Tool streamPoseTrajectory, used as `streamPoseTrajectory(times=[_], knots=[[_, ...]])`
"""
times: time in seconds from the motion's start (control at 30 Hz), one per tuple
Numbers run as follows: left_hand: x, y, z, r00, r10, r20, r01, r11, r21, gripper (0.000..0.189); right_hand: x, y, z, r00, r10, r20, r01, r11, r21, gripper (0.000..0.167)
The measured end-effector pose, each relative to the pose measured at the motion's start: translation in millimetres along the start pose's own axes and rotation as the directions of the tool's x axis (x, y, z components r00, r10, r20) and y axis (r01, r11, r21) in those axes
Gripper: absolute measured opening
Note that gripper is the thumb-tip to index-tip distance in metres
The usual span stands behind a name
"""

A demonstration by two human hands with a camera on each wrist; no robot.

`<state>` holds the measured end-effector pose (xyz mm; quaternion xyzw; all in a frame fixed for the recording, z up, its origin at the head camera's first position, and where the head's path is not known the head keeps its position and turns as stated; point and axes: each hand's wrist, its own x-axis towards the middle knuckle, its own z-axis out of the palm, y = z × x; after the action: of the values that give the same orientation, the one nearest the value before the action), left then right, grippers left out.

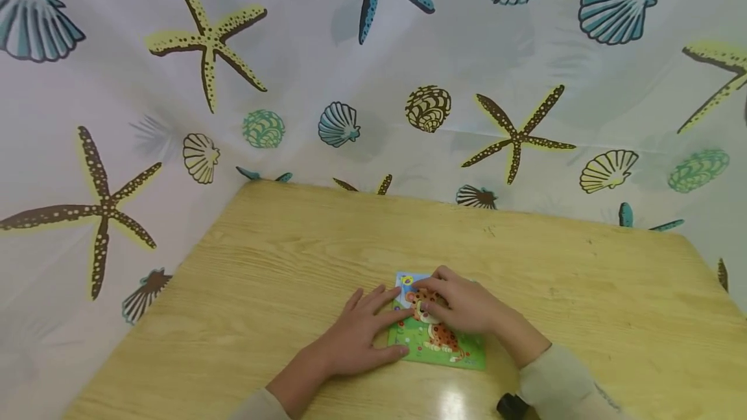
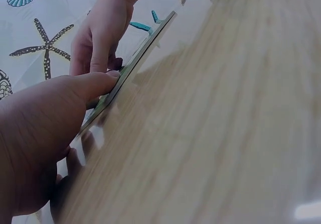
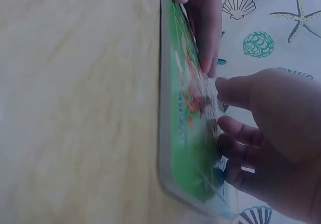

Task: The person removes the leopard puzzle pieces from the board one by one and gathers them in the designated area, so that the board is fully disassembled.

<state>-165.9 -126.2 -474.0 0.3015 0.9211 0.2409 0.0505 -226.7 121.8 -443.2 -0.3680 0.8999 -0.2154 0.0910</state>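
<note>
A jigsaw puzzle board (image 1: pixel 414 349) with a spotted cartoon leopard on green grass lies on the wooden table. Thin cut lines cross its face in the right wrist view, where its pale edge (image 3: pixel 165 108) also shows. My left hand (image 1: pixel 362 336) rests along the board's left side, its fingers spread and its thumb on the near left corner. Over the upper middle, my right hand (image 1: pixel 463 303) touches the picture with bent fingertips, thumb and forefinger apart. I see no loose piece between them. The right palm hides part of the picture.
The wooden table (image 1: pixel 280 264) extends around the board. A white cloth (image 1: pixel 385 70) printed with starfish and shells hangs behind and at the sides. A small black object (image 1: pixel 512 406) is by the right sleeve (image 1: pixel 557 381).
</note>
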Motion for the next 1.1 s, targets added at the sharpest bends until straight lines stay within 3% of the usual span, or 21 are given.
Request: streamPoseTrajectory(times=[0.53,0.7,0.83,1.1], knots=[[-5.2,-0.4,1.0,1.0,0.0,-0.008,0.0,1.0,-0.005,0.061,25.5,2.2,-3.8,0.997,-0.002,0.081,0.0,0.999,0.033,0.039],[-4.9,-2.9,1.3,1.0,0.018,-0.017,-0.018,1.0,-0.004,0.063,32.8,-1.4,-7.3,0.994,-0.002,0.11,-0.009,0.995,0.098,0.04],[-2.5,-1.3,3.5,0.997,0.046,-0.054,-0.048,0.998,-0.034,0.065,37.1,-1.4,-7.8,0.99,0.04,0.135,-0.064,0.982,0.176,0.041],[0.2,4.9,9.6,0.994,-0.051,-0.098,0.039,0.991,-0.127,0.061,42.2,-1.1,-4.7,0.985,0.095,0.144,-0.13,0.958,0.256,0.036]])
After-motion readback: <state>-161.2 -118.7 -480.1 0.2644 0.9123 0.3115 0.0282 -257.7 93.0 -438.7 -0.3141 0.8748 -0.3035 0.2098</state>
